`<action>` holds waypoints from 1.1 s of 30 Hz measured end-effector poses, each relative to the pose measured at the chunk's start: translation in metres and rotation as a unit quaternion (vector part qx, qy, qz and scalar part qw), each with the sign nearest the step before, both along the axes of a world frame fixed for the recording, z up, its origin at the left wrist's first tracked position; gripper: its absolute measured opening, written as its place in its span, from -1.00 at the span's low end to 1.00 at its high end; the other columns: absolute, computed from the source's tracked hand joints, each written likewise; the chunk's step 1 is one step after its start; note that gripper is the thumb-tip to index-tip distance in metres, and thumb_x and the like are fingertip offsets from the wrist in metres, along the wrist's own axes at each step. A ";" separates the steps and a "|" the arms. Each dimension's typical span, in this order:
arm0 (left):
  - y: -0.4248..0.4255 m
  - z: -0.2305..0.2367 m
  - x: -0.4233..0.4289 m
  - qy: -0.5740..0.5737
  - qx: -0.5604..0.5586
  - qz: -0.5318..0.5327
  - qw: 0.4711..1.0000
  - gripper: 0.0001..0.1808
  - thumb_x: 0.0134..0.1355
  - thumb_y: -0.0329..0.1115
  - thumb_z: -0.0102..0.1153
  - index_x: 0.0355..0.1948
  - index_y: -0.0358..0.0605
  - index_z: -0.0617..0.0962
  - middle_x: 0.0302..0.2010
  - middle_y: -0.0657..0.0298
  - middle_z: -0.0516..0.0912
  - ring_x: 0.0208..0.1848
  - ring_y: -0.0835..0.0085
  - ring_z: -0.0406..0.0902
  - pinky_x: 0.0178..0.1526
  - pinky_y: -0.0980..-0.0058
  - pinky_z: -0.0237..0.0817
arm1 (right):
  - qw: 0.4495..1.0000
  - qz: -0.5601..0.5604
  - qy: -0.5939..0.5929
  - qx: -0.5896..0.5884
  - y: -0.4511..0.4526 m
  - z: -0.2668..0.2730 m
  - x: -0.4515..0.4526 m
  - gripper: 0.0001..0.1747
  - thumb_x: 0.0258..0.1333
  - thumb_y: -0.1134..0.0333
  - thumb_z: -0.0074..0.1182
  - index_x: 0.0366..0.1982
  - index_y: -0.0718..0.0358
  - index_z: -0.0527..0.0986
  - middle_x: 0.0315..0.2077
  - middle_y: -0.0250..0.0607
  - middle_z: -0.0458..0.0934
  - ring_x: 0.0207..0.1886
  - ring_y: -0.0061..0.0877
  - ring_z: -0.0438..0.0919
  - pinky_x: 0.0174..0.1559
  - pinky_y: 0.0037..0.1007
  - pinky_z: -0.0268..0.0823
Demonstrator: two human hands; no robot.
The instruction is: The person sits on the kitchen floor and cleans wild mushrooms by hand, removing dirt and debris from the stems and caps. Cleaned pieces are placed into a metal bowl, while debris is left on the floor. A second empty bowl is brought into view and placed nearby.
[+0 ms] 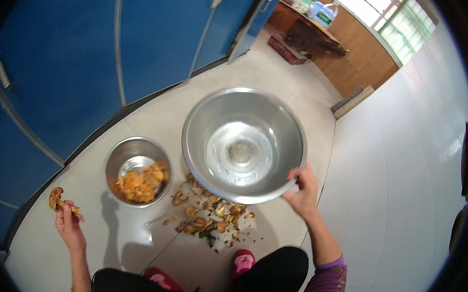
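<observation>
My left hand (69,226), out at the lower left, holds a brown-capped mushroom (56,199) by its stem. My right hand (304,192) grips the rim of a large stainless steel basin (239,150), fingers inside and thumb outside. The basin has nothing in it but reflections, and hides part of the floor below it. Left of it, a smaller steel bowl (136,160) on the floor holds several orange-yellow mushroom pieces (141,184). A loose pile of mushrooms and scraps (201,224) lies on the tiles under the basin's near edge. A thin stick-like thing lies beside the pile.
Blue cabinets (70,55) run along the left. A pale wall (377,175) stands at the right. My feet in pink slippers (244,261) are close to the pile. At the back, a wooden table (317,30) bears plastic bottles, near a dark red box (286,49).
</observation>
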State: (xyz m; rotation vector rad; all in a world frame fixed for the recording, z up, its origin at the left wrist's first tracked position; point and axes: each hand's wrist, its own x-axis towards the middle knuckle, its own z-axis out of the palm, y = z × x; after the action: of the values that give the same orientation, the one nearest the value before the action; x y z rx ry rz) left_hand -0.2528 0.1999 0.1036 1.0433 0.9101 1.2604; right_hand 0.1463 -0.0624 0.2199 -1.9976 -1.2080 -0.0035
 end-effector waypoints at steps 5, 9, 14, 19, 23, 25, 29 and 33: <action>-0.003 0.017 0.064 0.183 0.012 -0.151 0.971 -0.78 0.14 -0.25 -0.06 -0.43 -0.22 0.43 -0.59 0.35 0.40 -0.63 0.67 0.30 -0.59 0.71 0.14 | 0.996 -0.056 -0.070 -0.004 -0.078 -0.068 0.022 -0.61 -0.54 0.45 0.31 -0.55 0.24 0.36 -0.26 -0.10 0.30 -0.26 -0.35 0.39 -0.30 -0.46 0.28; -0.027 0.007 0.132 0.263 0.009 -0.335 0.905 -0.78 0.13 -0.30 -0.06 -0.47 -0.27 0.45 -0.64 0.32 0.43 -0.64 0.64 0.35 -0.57 0.67 0.19 | 0.992 -0.128 -0.013 -0.016 -0.121 -0.117 0.024 -0.61 -0.57 0.47 0.30 -0.55 0.24 0.36 -0.26 -0.06 0.31 -0.22 -0.28 0.37 -0.23 -0.44 0.25; -0.119 -0.027 0.233 0.241 -0.054 -0.505 0.827 -0.82 0.12 -0.37 -0.05 -0.44 -0.32 0.47 -0.63 0.29 0.48 -0.61 0.62 0.40 -0.54 0.64 0.24 | 0.961 -0.265 0.062 0.044 -0.192 -0.179 0.023 -0.62 -0.56 0.49 0.29 -0.56 0.24 0.34 -0.28 -0.06 0.32 -0.22 -0.25 0.37 -0.22 -0.43 0.24; -0.212 -0.054 0.304 0.235 0.065 -0.630 0.738 -0.83 0.11 -0.40 -0.10 -0.31 -0.25 0.47 -0.58 0.31 0.49 -0.52 0.59 0.43 -0.47 0.60 0.27 | 0.926 -0.370 0.059 0.043 -0.245 -0.232 0.031 -0.62 -0.54 0.52 0.27 -0.54 0.25 0.34 -0.27 -0.08 0.31 -0.21 -0.26 0.35 -0.20 -0.41 0.23; -0.264 -0.099 0.340 0.226 0.106 -0.652 0.716 -0.81 0.05 -0.40 -0.06 -0.29 -0.23 0.46 -0.50 0.21 0.51 -0.49 0.48 0.47 -0.43 0.53 0.29 | 0.907 -0.411 0.069 0.061 -0.272 -0.264 0.037 -0.62 -0.53 0.53 0.26 -0.52 0.25 0.34 -0.28 -0.09 0.31 -0.23 -0.27 0.35 -0.21 -0.42 0.23; -0.286 -0.102 0.363 0.248 0.159 -0.652 0.698 -0.82 0.02 -0.38 -0.04 -0.35 -0.25 0.46 -0.50 0.13 0.50 -0.51 0.31 0.48 -0.47 0.43 0.30 | 0.904 -0.413 0.070 0.083 -0.274 -0.273 0.039 -0.62 -0.52 0.52 0.26 -0.52 0.26 0.34 -0.30 -0.09 0.30 -0.23 -0.28 0.35 -0.21 -0.43 0.23; -0.336 -0.124 0.403 0.272 0.351 -0.585 0.679 -0.86 0.01 -0.35 -0.04 -0.47 -0.23 0.45 -0.45 0.11 0.46 -0.46 0.20 0.47 -0.45 0.33 0.30 | 0.877 -0.462 0.123 0.044 -0.297 -0.305 0.032 -0.62 -0.51 0.51 0.26 -0.50 0.25 0.35 -0.35 -0.16 0.28 -0.28 -0.38 0.34 -0.27 -0.48 0.24; -0.370 -0.129 0.440 0.354 0.467 -0.553 0.592 -0.89 -0.06 -0.37 -0.04 -0.52 -0.18 0.47 -0.47 0.13 0.47 -0.46 0.26 0.48 -0.45 0.37 0.30 | 0.873 -0.445 0.169 0.104 -0.305 -0.331 0.022 -0.60 -0.50 0.54 0.23 -0.46 0.24 0.33 -0.37 -0.22 0.25 -0.32 -0.46 0.32 -0.33 -0.53 0.22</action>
State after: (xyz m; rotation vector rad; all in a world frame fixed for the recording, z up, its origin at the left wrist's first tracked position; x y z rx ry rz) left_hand 0.1871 -0.1703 -0.0259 2.5211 -0.1581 0.0466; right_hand 0.1686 -0.3674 -0.1112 -2.0711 0.0041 -0.2234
